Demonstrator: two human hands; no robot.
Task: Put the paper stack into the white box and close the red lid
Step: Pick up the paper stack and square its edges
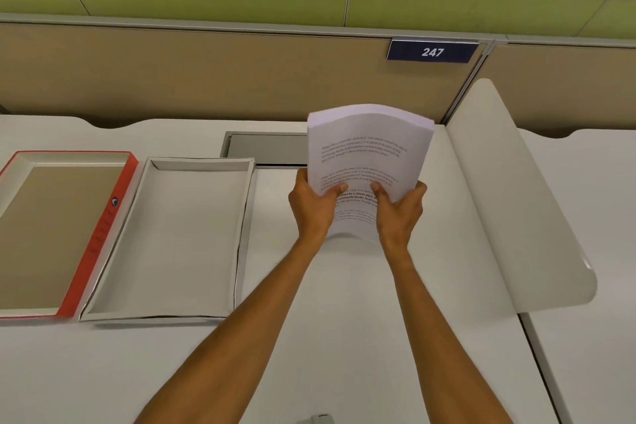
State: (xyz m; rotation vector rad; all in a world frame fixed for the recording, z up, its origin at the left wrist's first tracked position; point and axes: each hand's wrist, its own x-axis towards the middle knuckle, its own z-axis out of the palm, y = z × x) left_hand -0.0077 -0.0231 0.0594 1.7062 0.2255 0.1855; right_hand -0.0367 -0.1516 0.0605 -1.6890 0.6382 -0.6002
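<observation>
A thick paper stack (368,148) with printed text stands nearly upright above the desk, right of centre, its sheets bowed. My left hand (315,205) grips its lower left edge and my right hand (401,208) grips its lower right edge, thumbs on the front page. The white box (165,315) lies open and empty on the desk to the left of my hands. Further left lies the red lid (99,234), upside down, showing its brown inside.
A grey cable hatch (265,148) sits in the desk behind the box. A white curved divider (523,210) rises on the right. A tan partition with a "247" plate (432,52) closes off the back. A small grey object (320,418) shows at the bottom edge.
</observation>
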